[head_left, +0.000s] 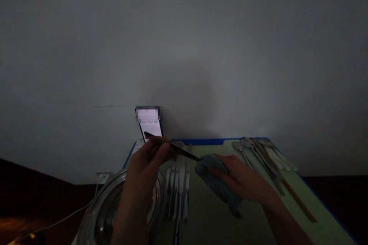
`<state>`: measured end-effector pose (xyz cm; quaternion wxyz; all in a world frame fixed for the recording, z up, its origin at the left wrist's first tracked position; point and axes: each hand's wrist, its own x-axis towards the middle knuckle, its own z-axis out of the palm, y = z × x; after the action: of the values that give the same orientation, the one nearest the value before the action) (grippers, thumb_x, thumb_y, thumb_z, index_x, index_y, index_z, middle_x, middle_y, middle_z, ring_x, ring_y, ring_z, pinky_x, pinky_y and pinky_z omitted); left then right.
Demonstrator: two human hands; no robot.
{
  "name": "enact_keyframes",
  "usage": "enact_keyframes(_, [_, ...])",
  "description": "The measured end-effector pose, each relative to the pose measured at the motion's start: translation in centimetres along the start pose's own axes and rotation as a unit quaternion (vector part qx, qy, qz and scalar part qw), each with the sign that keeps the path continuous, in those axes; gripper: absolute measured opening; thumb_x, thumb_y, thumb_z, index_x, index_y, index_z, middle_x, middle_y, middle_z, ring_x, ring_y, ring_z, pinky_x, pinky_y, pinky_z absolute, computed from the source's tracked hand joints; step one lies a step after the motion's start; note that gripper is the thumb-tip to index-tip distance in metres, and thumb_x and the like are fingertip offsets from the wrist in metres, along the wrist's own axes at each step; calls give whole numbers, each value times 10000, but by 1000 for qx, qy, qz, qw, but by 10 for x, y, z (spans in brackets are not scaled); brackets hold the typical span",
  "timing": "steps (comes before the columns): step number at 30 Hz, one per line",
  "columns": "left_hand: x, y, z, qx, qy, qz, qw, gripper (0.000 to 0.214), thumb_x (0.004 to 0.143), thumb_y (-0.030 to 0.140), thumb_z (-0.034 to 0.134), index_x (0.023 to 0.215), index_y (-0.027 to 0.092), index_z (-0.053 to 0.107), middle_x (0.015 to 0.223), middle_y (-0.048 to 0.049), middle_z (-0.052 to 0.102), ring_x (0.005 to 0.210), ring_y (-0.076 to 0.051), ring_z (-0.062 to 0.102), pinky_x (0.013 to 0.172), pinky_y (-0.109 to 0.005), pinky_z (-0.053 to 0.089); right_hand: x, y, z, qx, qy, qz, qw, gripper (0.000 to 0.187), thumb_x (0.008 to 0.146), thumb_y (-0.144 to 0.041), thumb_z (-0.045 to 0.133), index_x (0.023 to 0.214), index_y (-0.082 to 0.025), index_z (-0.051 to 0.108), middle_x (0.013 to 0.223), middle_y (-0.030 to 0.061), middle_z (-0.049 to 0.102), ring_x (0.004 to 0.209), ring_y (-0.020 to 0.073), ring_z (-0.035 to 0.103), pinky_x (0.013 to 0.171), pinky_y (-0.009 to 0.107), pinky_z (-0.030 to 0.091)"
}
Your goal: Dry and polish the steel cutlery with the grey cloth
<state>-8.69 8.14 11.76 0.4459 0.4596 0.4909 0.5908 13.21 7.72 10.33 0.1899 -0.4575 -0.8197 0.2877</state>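
Evidently, a long, slim, dark utensil with a smooth, narrow body (184, 152) is being held above the bench, just below the middle of the view, toward 6 o'clock. Its rounded, blackish tip is pointed toward 10 o'clock, and its other end is directed toward 4 o'clock, where it is covered by a grey-green, mesh-textured cloth (220, 183). Little shine is shown along its surface, and its exact kind cannot be told in the dim light.

The grip of the left hand (152, 157) is closed on the utensil, with thumb and fingers pinched around it behind the tip. By the right hand (238, 172) the cloth is grasped, its grip closed over the fabric around the covered end; a loose corner is left hanging toward 5 o'clock.

At 6 o'clock, a row of slender silver metal knives (180, 183) is laid on the pale-green bench with a blue edge (207, 214). A round, shiny steel bowl (96, 203) is seen at 7 o'clock, partly hidden by the left forearm. At 4 o'clock, silver metal spoons (245, 143) are grouped beside a long brown stick-like utensil (299, 201). A lit black-edged smartphone (151, 128) is propped at 8 o'clock against the grey wall (258, 46).
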Motion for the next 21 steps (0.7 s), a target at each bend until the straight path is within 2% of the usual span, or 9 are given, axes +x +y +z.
enact_keyframes(7, [0,6,11,-53,107,77,990,114,728,257,676,734,146,655,698,2,696,659,-126,663,689,-234,558,5,7,-1,24,-5,-49,998,307,905,-381,344,876,-181,575,787,28,630,725,150,576,672,276,408])
enact_keyframes(14, [-5,13,26,-74,137,151,976,117,718,269,671,700,159,636,670,12,673,633,-132,650,629,-267,577,-7,16,-9,33,11,-47,998,332,891,-415,367,851,-176,594,770,20,654,687,139,580,626,249,404])
enact_keyframes(16, [-9,18,30,-57,158,182,969,113,724,282,671,734,173,645,697,13,674,633,-128,647,621,-270,581,-11,26,-7,22,-13,-21,999,347,883,-425,373,848,-176,611,798,35,670,720,158,599,638,260,416])
enact_keyframes(18, [-15,25,34,-41,180,226,956,108,729,283,676,775,189,651,731,15,674,650,-132,650,636,-288,589,-13,38,-2,-13,-65,23,998,362,874,-425,380,857,-165,631,857,71,682,768,192,619,664,290,432])
enact_keyframes(21, [-25,32,39,-20,192,260,946,106,733,288,681,800,210,655,755,13,670,675,-142,658,650,-307,598,-18,53,4,-62,-146,75,985,388,810,-455,482,987,-146,634,1004,132,666,899,257,621,746,347,455])
